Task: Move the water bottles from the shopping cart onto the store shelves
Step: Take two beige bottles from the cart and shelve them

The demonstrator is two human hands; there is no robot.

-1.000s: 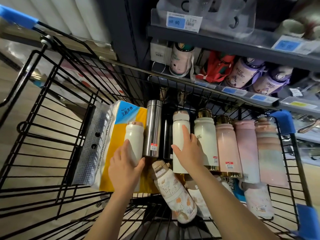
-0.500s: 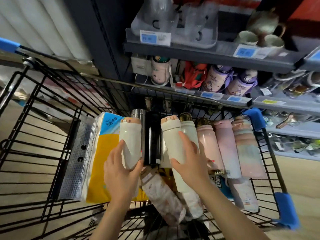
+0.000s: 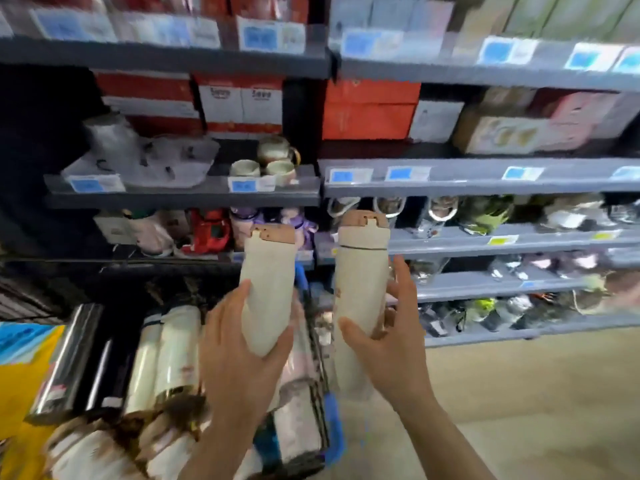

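Note:
I hold two cream water bottles with tan lids upright in front of the shelves. My left hand (image 3: 239, 351) grips the lower part of the left cream bottle (image 3: 266, 271). My right hand (image 3: 388, 344) wraps around the right cream bottle (image 3: 360, 282). Both bottles are above the right end of the shopping cart (image 3: 334, 434). More bottles lie in the cart below: a steel bottle (image 3: 69, 358), white bottles (image 3: 169, 351) and a pale pink one (image 3: 298, 420). The grey store shelves (image 3: 485, 181) stand right behind the bottles. The picture is blurred by motion.
Cups (image 3: 273, 164) and a wrapped glass set (image 3: 145, 161) sit on the left shelf. Red and orange boxes (image 3: 367, 112) fill the shelf above. Glassware (image 3: 443, 213) lines the lower right shelves. A yellow and blue paper pack (image 3: 20, 358) lies in the cart's left. Beige floor (image 3: 519, 393) at right.
Both hands have lifted the two cream bottles out of the cart and up toward the shelves. The view has swung up and to the right, from the cart to the shelf rows.

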